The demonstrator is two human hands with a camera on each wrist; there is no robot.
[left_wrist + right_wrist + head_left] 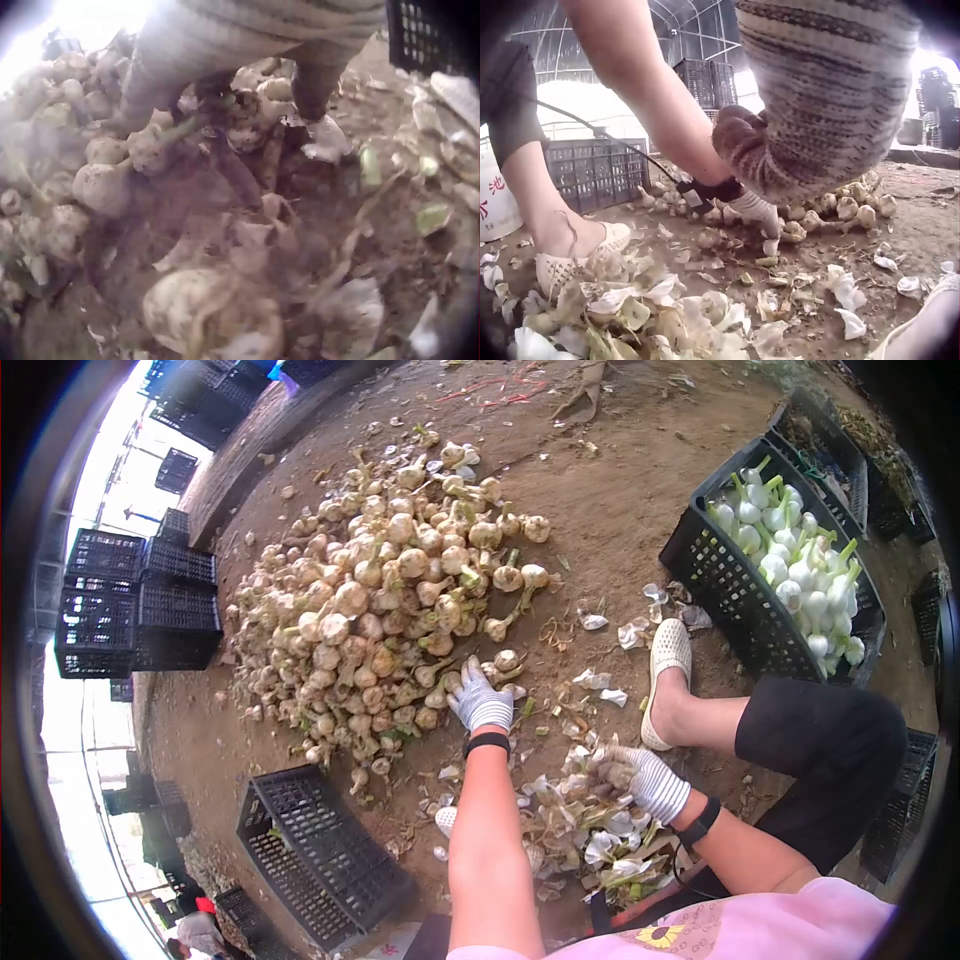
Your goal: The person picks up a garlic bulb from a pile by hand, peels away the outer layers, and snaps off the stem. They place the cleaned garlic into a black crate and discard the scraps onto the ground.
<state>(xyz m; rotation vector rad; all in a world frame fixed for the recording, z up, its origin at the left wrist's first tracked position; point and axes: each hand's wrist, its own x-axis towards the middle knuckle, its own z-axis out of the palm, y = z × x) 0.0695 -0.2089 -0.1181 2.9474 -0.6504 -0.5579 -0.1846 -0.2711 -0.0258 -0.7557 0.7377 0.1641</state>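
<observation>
A large heap of unpeeled garlic bulbs (380,590) lies on the dirt ground. My left hand (480,700), in a striped glove, reaches down at the heap's near edge with fingers spread. In the left wrist view its fingers and thumb stand either side of a garlic bulb (246,124) with a stem. My right hand (645,780), also gloved, hovers above a pile of garlic skins (610,850). From the right wrist view, its fingers (739,142) are curled inward; I cannot tell whether they hold anything.
A black crate (740,570) of white, cleaned garlic bulbs (800,570) stands at the right. Another black crate (320,850) lies at the lower left, with stacked crates (140,600) farther off. My shoe (668,660) is beside scattered skins.
</observation>
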